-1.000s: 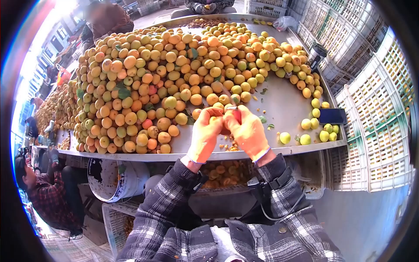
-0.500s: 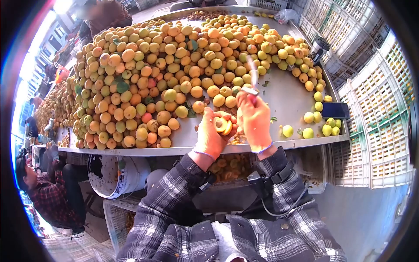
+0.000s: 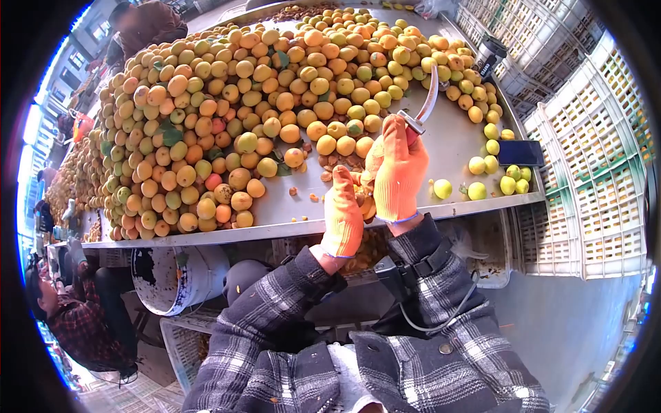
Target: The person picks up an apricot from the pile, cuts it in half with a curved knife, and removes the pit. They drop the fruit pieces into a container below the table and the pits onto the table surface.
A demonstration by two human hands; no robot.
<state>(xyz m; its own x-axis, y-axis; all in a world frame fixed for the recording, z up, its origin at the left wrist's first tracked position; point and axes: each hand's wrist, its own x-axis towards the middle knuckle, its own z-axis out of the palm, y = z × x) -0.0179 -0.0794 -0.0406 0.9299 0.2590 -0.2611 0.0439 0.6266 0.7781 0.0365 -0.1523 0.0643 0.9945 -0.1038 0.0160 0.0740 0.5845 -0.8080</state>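
Observation:
My right hand (image 3: 398, 172), in an orange knit glove, is closed around the red handle of a curved knife (image 3: 431, 100). Its blade points up and away over the metal table. Close beside it, my left hand (image 3: 344, 213), also gloved, is at the table's near edge with its thumb raised. Pieces of cut apricot (image 3: 368, 206) show between the two hands, against the left palm; the left fingers are mostly hidden. Just beyond the hands, brown apricot stones (image 3: 344, 163) lie in a small heap. A big pile of whole apricots (image 3: 227, 117) covers the left and back of the table.
A phone (image 3: 520, 153) lies at the table's right edge, near several greenish apricots (image 3: 476, 191). White plastic crates (image 3: 589, 165) are stacked at right. A dark cup (image 3: 490, 51) stands at the far rim. Below are a white bucket (image 3: 200, 279) and another person (image 3: 86, 310) at left.
The cut apricot, facing up with its stone visible before, is now turned down and mostly covered by my hands. My left hand has rotated and dropped slightly. The knife has swung to the right.

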